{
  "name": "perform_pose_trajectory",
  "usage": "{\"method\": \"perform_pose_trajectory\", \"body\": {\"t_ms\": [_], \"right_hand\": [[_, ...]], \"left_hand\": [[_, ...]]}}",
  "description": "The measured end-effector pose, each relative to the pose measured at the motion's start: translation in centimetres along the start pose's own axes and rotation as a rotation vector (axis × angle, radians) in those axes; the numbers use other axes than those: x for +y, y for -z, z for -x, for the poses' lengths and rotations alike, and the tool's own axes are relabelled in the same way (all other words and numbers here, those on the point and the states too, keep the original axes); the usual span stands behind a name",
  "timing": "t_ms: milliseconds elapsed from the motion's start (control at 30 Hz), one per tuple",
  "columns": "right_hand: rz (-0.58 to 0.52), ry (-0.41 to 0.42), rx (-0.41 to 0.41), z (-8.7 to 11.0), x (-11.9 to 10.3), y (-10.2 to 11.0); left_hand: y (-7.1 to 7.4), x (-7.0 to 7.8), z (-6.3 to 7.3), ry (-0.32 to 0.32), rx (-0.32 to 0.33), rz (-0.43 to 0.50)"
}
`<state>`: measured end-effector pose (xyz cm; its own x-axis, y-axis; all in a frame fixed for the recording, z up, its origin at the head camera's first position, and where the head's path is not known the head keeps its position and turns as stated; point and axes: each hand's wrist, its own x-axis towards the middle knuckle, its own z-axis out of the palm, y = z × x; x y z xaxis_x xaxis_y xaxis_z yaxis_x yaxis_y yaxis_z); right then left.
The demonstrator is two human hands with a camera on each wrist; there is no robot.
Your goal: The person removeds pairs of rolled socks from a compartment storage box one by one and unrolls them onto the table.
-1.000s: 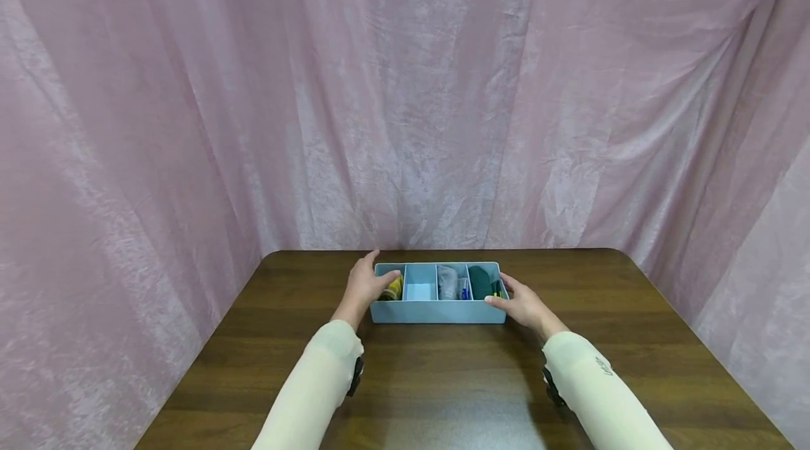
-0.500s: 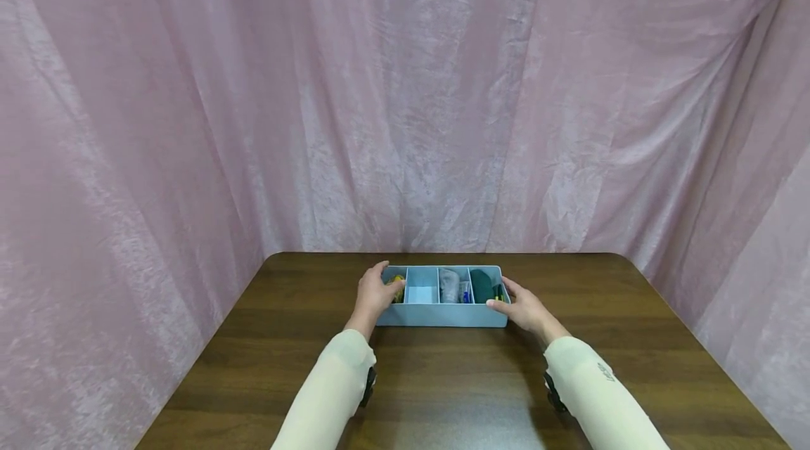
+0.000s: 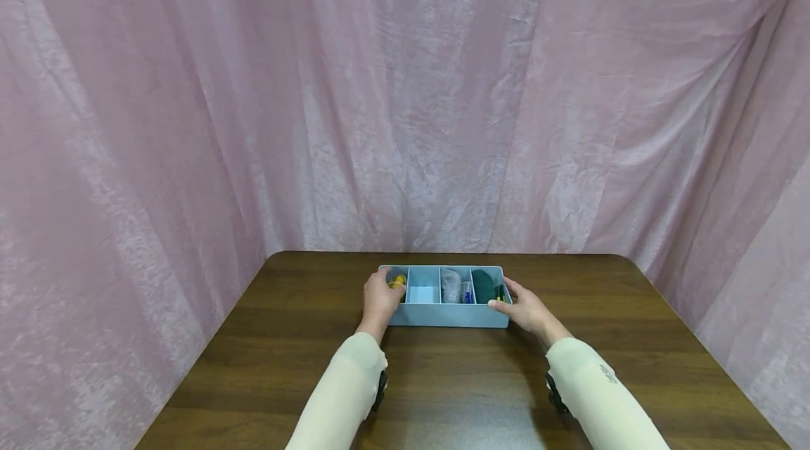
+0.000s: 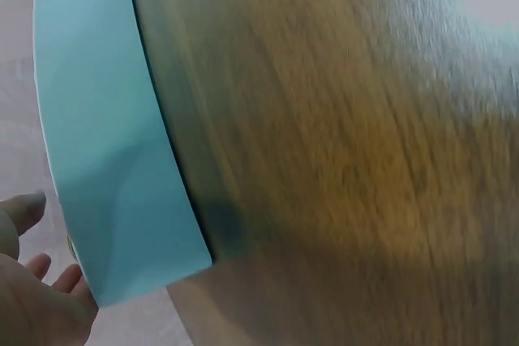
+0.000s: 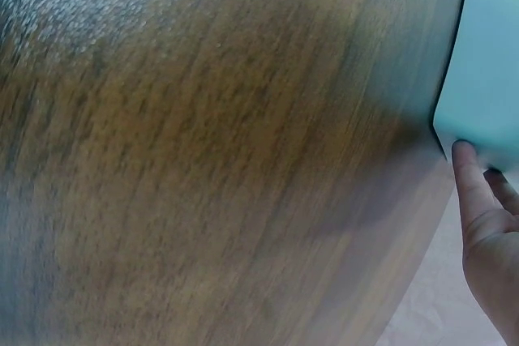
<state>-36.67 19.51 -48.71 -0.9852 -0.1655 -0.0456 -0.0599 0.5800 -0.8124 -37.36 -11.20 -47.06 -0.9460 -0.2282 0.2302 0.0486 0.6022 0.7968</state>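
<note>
A light blue divided storage box (image 3: 446, 315) lies lengthwise toward the far side of the table. At its left end is my left hand (image 3: 378, 297); the thumb reaches over the leftmost compartment, and the fingers lie at the end wall. In the left wrist view that thumb (image 4: 26, 210) stands apart from the wall. My right hand (image 3: 527, 307) grips the right end, thumb over the front rim and fingers along the outside. Inside the box are a yellow item (image 3: 397, 281), a grey bundle (image 3: 451, 285), a small blue item (image 3: 467, 297) and a dark green item (image 3: 484, 286).
The brown wooden table (image 3: 462, 394) has rounded far corners. Pink velvet curtains (image 3: 405, 98) hang behind it and at both sides. One box compartment (image 3: 422, 294), second from the left, shows its bare floor.
My left hand has come right and lower onto the box's left end, its fingers drawing in from a wider spread. The right hand stays at the right end.
</note>
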Motion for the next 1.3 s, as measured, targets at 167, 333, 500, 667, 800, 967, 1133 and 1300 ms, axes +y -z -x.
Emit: {"method": "perform_pose_trajectory", "body": {"t_ms": [167,333,500,667,800,967,1133,1300], "right_hand": [[0.000,0.002,0.008,0.0,0.1,-0.1],[-0.005,0.013,0.014,0.0,0.1,-0.2],[0.002,0.012,0.022,0.1,0.0,-0.1],[0.002,0.014,0.025,0.1,0.0,-0.1],[0.001,0.016,0.022,0.2,-0.1,-0.1],[0.006,0.009,0.014,0.2,-0.1,-0.1],[0.010,-0.001,0.015,0.2,-0.1,-0.1],[-0.001,-0.020,0.014,0.2,-0.1,-0.1]], "left_hand": [[-0.3,0.2,0.4,0.002,0.021,-0.025],[-0.4,0.3,0.4,-0.003,0.038,-0.082],[-0.8,0.0,0.1,-0.029,0.057,-0.152],[-1.0,0.1,0.0,-0.010,0.039,-0.228],[-0.9,0.6,-0.2,0.041,-0.015,-0.282],[-0.9,0.8,-0.3,0.059,-0.034,-0.314],[-0.7,0.9,-0.3,0.028,-0.024,-0.315],[-0.9,0.8,-0.9,0.016,-0.087,-0.360]]}}
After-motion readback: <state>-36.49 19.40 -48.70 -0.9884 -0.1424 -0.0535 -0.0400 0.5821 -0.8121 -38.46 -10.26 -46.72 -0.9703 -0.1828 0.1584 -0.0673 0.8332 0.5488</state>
